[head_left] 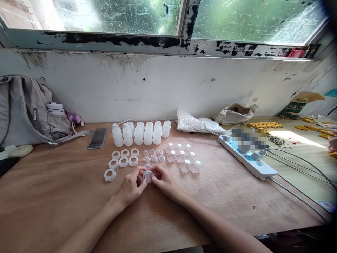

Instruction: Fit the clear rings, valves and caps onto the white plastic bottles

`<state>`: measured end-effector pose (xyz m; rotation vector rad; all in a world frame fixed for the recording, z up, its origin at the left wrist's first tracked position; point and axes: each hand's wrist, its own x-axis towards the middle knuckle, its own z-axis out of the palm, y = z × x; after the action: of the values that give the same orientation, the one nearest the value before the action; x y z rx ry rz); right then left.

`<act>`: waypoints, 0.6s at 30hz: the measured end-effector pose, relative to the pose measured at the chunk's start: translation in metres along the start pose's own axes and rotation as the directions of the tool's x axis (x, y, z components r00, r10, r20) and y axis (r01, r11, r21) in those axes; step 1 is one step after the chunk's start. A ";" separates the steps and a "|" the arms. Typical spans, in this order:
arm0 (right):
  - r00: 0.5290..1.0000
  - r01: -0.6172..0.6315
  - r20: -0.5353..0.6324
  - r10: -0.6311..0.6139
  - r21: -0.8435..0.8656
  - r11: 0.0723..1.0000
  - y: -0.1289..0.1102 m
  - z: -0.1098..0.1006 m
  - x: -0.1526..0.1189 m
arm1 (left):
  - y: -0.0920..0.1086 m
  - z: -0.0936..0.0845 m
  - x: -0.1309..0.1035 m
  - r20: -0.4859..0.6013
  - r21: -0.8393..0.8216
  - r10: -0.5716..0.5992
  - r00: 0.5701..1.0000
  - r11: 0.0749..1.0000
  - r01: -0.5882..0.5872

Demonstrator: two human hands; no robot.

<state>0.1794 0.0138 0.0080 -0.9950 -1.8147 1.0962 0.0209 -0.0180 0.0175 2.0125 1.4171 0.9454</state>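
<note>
Hands [131,184] hold 1 clear piece [148,176]; wooden table [52,203], window [142,15] beyond.

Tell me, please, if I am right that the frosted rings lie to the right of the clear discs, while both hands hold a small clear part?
Not quite: the head view shows the frosted rings to the left of the clear discs, not the right. The left hand and right hand do hold a small clear part.

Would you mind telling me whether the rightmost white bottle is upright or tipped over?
Upright: the rightmost bottle stands on its base, neck upward, like the other bottles beside it.
</note>
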 end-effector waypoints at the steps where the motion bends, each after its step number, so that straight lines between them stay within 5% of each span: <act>1: 1.000 0.006 -0.004 -0.006 -0.008 1.000 0.000 0.000 0.000 | 0.001 0.000 0.000 0.002 -0.006 -0.008 1.000 1.000 0.008; 10: 0.997 0.010 0.070 -0.013 0.047 0.999 0.002 -0.002 0.000 | 0.000 0.001 0.000 -0.081 0.001 -0.015 0.997 1.000 0.016; 18: 0.997 -0.014 0.080 0.008 0.081 0.997 0.010 0.001 0.000 | -0.002 0.004 -0.001 -0.050 0.049 0.021 0.999 0.999 -0.018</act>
<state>0.1809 0.0172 -0.0015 -0.9263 -1.8148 1.2225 0.0224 -0.0184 0.0134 2.0541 1.4629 0.9862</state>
